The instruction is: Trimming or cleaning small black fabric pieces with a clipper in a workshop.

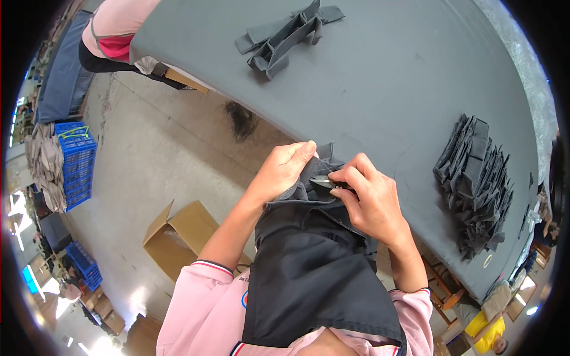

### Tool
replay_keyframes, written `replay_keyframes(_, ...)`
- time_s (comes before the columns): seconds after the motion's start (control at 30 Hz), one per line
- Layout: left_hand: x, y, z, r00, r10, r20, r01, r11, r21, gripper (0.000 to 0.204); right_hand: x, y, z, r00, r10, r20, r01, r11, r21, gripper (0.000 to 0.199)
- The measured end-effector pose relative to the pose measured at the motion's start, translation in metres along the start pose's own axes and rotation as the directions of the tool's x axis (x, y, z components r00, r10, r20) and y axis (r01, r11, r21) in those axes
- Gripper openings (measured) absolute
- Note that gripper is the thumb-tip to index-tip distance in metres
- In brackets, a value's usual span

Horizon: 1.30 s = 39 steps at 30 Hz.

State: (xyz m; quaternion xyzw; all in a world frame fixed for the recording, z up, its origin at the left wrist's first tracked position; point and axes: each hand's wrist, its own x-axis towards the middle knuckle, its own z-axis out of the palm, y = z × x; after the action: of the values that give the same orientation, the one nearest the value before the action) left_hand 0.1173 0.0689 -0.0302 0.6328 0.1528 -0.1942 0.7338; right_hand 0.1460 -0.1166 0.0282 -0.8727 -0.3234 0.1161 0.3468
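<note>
Close in front of my black apron (320, 267), at the table's near edge, my left hand (281, 171) grips a dark grey fabric piece (323, 154) with its thumb uppermost. The cloth is bunched and folded, and part of it hangs behind my fingers. Between the thumb and fingers of my right hand (375, 199) is a pair of small metal thread snips (321, 181). Their pointed blades lie against the cloth, pointing toward my left hand. Whether the blades touch a thread is too small to make out.
On the grey-covered table (380, 77) a thick stack of dark fabric pieces (475, 184) lies at right, and a smaller loose heap (288, 38) lies far off. An opened cardboard box (196, 222) and a blue crate (79, 166) stand at left. A person in pink (122, 24) is at upper left.
</note>
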Motion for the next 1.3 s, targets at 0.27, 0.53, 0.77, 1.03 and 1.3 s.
replay_keyframes(0.27, -0.001, 0.004, -0.001, 0.991, -0.070, 0.112, 0.071, 0.997, -0.008, 0.044, 0.002, 0.002, -0.005, 0.993, -0.020, 0.120, 0.022, 1.000, -0.020, 0.023)
replay_keyframes(0.53, 0.002, -0.005, 0.004, 0.963, -0.188, 0.193, 0.236, 0.934, -0.268, 0.040, -0.008, 0.000, 0.000, 0.999, 0.023, 0.041, -0.029, 0.990, 0.138, 0.021)
replay_keyframes(0.77, 0.003, -0.011, 0.004, 0.962, -0.203, 0.184, 0.238, 0.952, -0.192, 0.038, -0.006, -0.009, -0.007, 0.985, 0.107, 0.135, -0.111, 0.994, 0.024, 0.022)
replay_keyframes(1.03, 0.003, -0.012, 0.001, 0.949, -0.231, 0.217, 0.273, 0.944, -0.188, 0.038, -0.006, -0.008, -0.003, 0.988, 0.086, 0.131, -0.090, 0.996, 0.029, 0.021)
replay_keyframes(1.3, 0.003, -0.011, 0.002, 0.936, -0.261, 0.236, 0.303, 0.938, -0.167, 0.039, -0.007, -0.006, 0.001, 0.988, 0.098, 0.124, -0.108, 0.991, 0.081, 0.017)
